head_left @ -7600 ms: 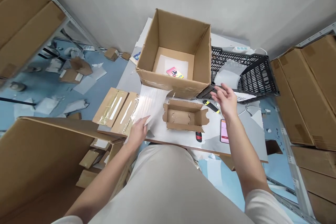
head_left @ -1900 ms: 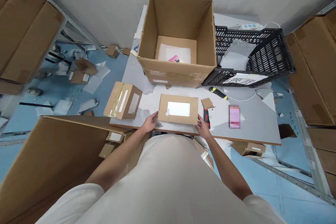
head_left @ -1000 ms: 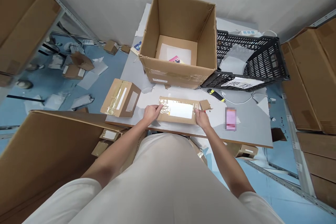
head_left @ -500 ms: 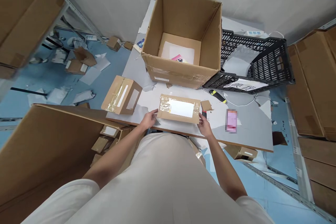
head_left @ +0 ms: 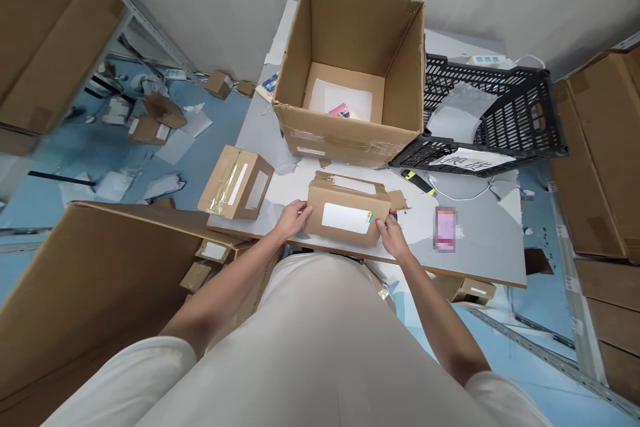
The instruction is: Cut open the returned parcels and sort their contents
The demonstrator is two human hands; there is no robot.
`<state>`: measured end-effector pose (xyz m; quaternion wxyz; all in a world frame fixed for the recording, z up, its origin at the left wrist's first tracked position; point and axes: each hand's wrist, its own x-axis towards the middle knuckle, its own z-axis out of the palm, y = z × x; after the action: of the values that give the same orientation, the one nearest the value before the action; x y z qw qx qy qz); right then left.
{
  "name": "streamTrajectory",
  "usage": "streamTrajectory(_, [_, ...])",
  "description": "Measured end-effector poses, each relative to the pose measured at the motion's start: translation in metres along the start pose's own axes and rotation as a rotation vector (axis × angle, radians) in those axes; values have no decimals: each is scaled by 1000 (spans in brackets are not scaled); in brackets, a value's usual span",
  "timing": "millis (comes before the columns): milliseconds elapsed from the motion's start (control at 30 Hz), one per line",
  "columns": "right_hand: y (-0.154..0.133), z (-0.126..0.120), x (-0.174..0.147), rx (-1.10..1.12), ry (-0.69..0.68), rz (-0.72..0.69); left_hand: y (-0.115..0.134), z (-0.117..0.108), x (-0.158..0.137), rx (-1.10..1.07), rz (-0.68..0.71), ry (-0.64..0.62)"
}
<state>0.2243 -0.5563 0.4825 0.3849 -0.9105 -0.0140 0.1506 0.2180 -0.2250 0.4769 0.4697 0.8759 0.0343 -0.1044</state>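
Note:
Between my hands is a small cardboard box with white labels on its top and on the side facing me. My left hand grips its left end, thumb on the near side. At the right end my right hand holds the box's near corner. A scrap of cardboard and a red-and-black object, partly hidden, lie just past the right hand. To the left stands a taped cardboard box. A large open carton, with white sheets and a pink item inside, stands behind.
A black plastic crate holds bubble wrap at the back right. On the table lie a black-and-yellow cutter and a pink blurred item. A big open carton with small boxes inside stands at lower left.
The held box has tipped, so its side with a second white label now faces me and its taped top has turned away. Both hands still grip its ends.

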Motion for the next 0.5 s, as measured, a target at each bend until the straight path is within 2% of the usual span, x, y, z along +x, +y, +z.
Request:
streamTrajectory(100, [-11, -7, 13, -138, -24, 51, 12, -4, 13, 162, -47, 18])
streamTrajectory(200, [-15, -3, 27, -166, -87, 147, 13, 1, 23, 226, -145, 26])
streamTrajectory(367, [-5, 7, 38, -121, -102, 197, 4, 9, 30, 152, -191, 45])
streamTrajectory(500, [10, 12, 30, -19, -95, 200, -9, 12, 25, 77, -202, 57])
